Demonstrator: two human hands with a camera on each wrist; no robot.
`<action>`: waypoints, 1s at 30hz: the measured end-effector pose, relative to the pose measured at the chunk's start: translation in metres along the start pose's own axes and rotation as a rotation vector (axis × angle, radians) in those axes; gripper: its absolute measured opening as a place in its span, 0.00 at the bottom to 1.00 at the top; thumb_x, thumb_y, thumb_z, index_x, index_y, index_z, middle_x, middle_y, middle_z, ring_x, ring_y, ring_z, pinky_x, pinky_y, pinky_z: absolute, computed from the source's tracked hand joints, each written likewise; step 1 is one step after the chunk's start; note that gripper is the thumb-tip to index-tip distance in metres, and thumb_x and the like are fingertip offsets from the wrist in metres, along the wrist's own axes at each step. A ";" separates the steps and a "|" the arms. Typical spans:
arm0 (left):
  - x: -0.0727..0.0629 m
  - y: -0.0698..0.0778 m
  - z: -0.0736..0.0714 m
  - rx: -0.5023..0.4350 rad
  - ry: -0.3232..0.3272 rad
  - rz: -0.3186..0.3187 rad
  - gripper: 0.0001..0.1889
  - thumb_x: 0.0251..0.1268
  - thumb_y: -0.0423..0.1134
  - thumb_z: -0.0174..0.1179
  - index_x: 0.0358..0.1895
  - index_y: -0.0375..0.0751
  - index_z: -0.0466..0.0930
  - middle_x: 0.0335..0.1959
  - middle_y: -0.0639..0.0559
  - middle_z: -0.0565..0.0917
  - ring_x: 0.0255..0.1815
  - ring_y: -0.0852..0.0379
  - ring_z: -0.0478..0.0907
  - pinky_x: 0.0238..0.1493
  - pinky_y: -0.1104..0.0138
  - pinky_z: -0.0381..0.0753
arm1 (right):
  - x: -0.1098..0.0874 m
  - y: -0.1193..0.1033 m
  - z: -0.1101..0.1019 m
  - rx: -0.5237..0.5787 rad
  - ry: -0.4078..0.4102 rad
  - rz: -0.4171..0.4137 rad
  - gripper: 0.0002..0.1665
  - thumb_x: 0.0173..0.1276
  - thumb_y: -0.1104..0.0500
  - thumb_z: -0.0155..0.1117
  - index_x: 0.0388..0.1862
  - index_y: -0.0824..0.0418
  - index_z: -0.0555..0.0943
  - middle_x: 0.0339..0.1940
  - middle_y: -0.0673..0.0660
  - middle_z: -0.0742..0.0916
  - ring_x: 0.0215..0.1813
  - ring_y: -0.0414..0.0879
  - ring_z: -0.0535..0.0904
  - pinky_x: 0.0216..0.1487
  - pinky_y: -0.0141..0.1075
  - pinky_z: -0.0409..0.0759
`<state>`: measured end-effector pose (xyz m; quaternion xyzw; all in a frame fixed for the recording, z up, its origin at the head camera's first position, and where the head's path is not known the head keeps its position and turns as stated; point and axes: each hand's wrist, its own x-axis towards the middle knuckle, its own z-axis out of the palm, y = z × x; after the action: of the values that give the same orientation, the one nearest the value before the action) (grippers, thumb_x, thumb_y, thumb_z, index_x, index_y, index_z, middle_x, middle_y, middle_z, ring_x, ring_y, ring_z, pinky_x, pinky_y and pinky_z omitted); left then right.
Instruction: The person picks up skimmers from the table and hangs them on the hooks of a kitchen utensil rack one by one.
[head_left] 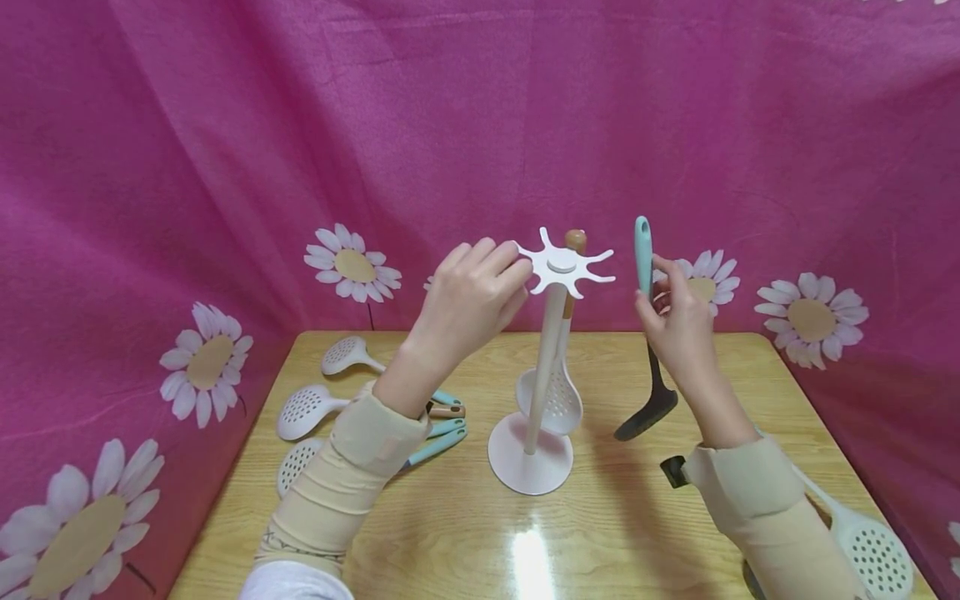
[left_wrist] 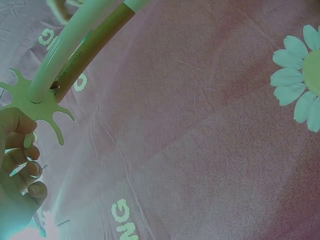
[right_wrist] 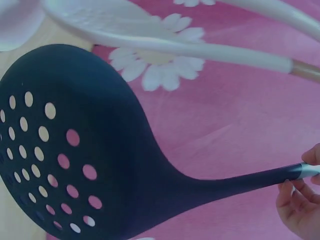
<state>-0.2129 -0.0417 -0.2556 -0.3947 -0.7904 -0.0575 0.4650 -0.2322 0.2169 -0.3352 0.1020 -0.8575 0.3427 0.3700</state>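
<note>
Black, round-holed skimmer and white, spoke-topped stand are gripped by hands.

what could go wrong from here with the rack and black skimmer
The black skimmer, dangling below the right grip, might knock the white slotted spoon hanging on the rack. The left grip pinches one hook, so an uneven pull could tip the rack on its round base.
</note>
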 end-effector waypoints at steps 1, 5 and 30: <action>0.000 0.000 0.000 0.000 0.001 0.000 0.01 0.53 0.32 0.58 0.27 0.41 0.76 0.27 0.52 0.77 0.25 0.56 0.68 0.24 0.69 0.64 | 0.001 -0.003 -0.002 0.020 0.006 -0.008 0.25 0.57 0.69 0.59 0.56 0.68 0.71 0.27 0.65 0.82 0.25 0.42 0.74 0.26 0.15 0.63; 0.001 0.000 -0.001 0.001 -0.004 -0.001 0.01 0.53 0.32 0.57 0.27 0.41 0.76 0.27 0.52 0.77 0.25 0.56 0.68 0.24 0.69 0.65 | 0.002 -0.015 -0.012 0.091 0.014 -0.028 0.25 0.56 0.70 0.60 0.55 0.68 0.71 0.29 0.66 0.82 0.27 0.29 0.70 0.29 0.15 0.67; 0.001 -0.001 0.001 -0.007 0.019 0.004 0.03 0.52 0.30 0.55 0.25 0.41 0.75 0.24 0.52 0.75 0.23 0.55 0.67 0.23 0.69 0.63 | -0.003 -0.026 -0.033 0.270 -0.223 -0.301 0.33 0.48 0.79 0.63 0.56 0.70 0.71 0.30 0.59 0.81 0.32 0.27 0.75 0.30 0.19 0.74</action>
<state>-0.2139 -0.0414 -0.2554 -0.3975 -0.7848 -0.0632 0.4712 -0.2003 0.2190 -0.3073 0.3146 -0.8145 0.3819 0.3029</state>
